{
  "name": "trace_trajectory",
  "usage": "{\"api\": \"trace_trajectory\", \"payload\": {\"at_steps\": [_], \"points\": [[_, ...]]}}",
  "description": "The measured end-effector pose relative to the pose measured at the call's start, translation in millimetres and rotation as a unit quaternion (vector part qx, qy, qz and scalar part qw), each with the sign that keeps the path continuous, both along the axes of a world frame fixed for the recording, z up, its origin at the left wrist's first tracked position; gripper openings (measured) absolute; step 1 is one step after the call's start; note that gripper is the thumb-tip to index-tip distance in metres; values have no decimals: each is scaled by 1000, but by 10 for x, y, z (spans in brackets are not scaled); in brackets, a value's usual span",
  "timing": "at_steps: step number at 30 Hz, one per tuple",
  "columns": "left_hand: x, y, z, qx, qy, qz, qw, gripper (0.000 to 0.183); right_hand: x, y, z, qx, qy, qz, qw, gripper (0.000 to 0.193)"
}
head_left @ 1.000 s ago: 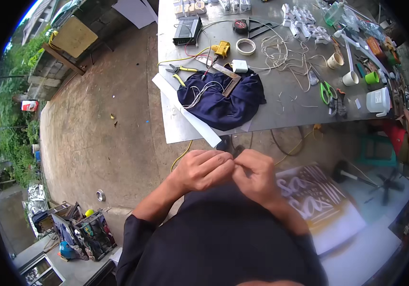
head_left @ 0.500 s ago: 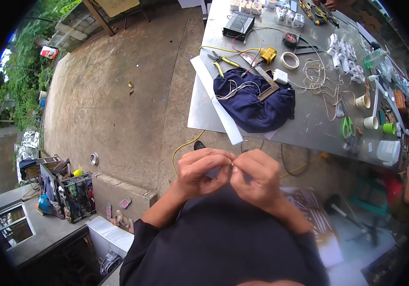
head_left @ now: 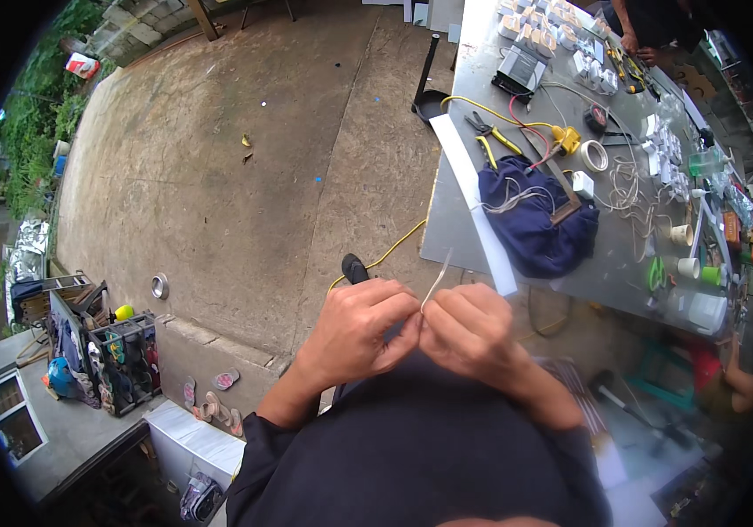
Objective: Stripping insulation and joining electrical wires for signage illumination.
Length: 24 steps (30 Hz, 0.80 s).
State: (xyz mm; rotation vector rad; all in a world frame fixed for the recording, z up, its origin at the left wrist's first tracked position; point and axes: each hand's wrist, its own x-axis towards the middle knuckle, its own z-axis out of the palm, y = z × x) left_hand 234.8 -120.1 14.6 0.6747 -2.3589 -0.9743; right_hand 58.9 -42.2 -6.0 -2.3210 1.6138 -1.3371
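Observation:
In front of my chest my left hand (head_left: 360, 323) and my right hand (head_left: 468, 328) meet, fingertips touching. A short, thin whitish wire (head_left: 436, 283) sticks up from between them, its upper end loose. Both hands are closed in a pinch on this strand; the part inside the fingers is hidden. Beyond my right hand, on the metal table (head_left: 455, 220), a long white strip (head_left: 473, 198) lies along the left edge. Beside it is a dark blue cloth (head_left: 534, 237) bearing a coil of pale wire (head_left: 517, 200) and a metal square (head_left: 567, 206).
Yellow-handled pliers (head_left: 495, 136), a black box (head_left: 519, 70), a tape roll (head_left: 595, 155) and green scissors (head_left: 655, 273) lie on the table. Another person's hands (head_left: 638, 48) are at its far end. A yellow cord (head_left: 398, 244) crosses the concrete floor; a shoe rack (head_left: 122, 360) stands left.
The view has shifted, so the table sits farther right. A length of the whitish wire now shows above my fingers, and my hands are turned slightly, still together.

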Motion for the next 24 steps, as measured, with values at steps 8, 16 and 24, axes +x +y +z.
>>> {"api": "trace_trajectory", "payload": {"at_steps": [8,16,24], "points": [[1040,-1000,-18,154,94,-18,983,8,1022,-1012,130,25,-11,42,999,10],[1501,-1527,-13,123,104,38,986,10,1346,-1615,163,73,-55,65,994,13],[1398,-2150,-51,142,68,88,984,13,1090,-2280,1,140,-173,91,971,13]]}}
